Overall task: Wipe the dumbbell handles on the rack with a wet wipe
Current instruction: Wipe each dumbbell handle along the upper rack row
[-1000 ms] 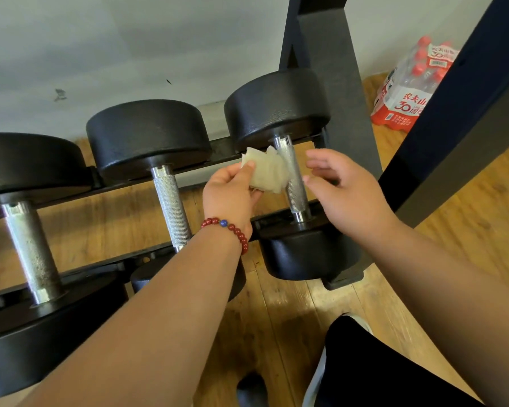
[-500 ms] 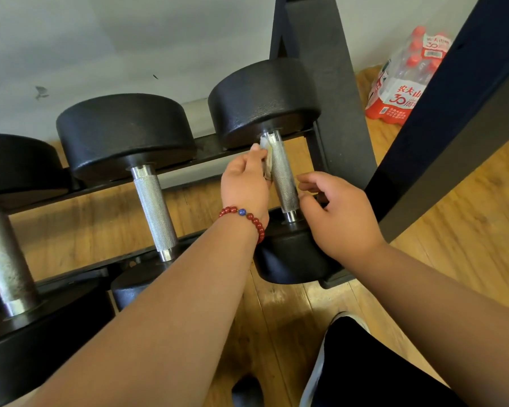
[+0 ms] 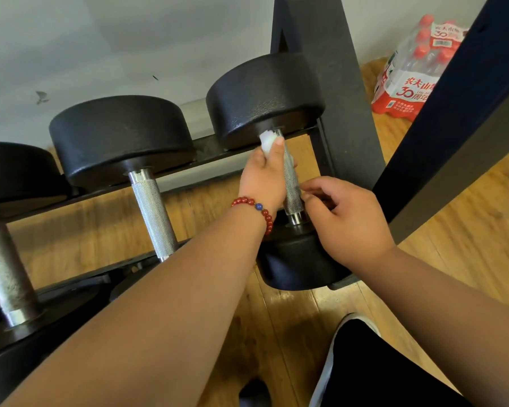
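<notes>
Three black dumbbells lie across a low black rack (image 3: 209,155). The rightmost dumbbell (image 3: 265,95) has a knurled silver handle (image 3: 292,186). My left hand (image 3: 265,174), with a red bead bracelet on the wrist, holds a white wet wipe (image 3: 267,143) against the top of that handle, just under the far weight head. My right hand (image 3: 347,221) hovers beside the handle's lower end with fingers loosely curled, fingertips close to the metal, holding nothing. The middle dumbbell's handle (image 3: 153,212) and the left dumbbell's handle (image 3: 5,271) stand bare.
A black upright of the rack (image 3: 335,92) stands right behind the rightmost dumbbell. A dark slanted beam (image 3: 459,113) crosses the right side. A shrink-wrapped pack of water bottles (image 3: 412,69) sits on the wooden floor (image 3: 467,230) by the wall. My shoe and dark trouser leg (image 3: 379,371) are below.
My left hand carried the wipe from beside the handle up onto its top end and pressed it there. My right hand dropped from the wipe to the handle's lower end.
</notes>
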